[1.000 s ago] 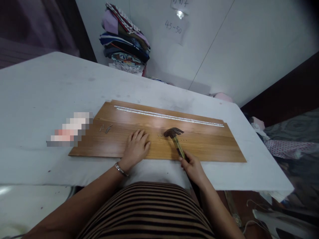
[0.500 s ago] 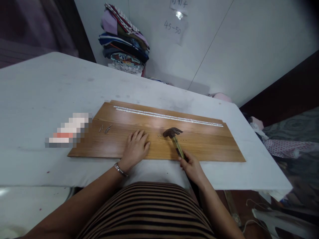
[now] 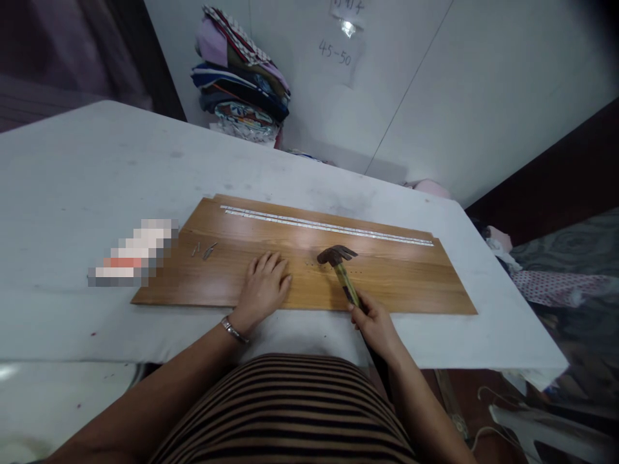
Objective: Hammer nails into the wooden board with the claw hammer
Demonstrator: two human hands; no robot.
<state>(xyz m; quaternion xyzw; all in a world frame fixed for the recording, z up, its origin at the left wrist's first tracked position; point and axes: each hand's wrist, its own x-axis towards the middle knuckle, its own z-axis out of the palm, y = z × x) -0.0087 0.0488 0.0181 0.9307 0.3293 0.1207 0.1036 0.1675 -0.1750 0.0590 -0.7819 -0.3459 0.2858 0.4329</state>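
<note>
A stray swing of the hammer could bruise the left hand, resting unclenched and palm-down nearby on the board; a jolt might roll the thin metal nails. The right hand grasps the curved-clawed hammer over glossy wood grain, perhaps touching it.

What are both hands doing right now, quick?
Left hand: open, palm down on the wooden board.
Right hand: closed, holding the hammer by its handle.
</note>
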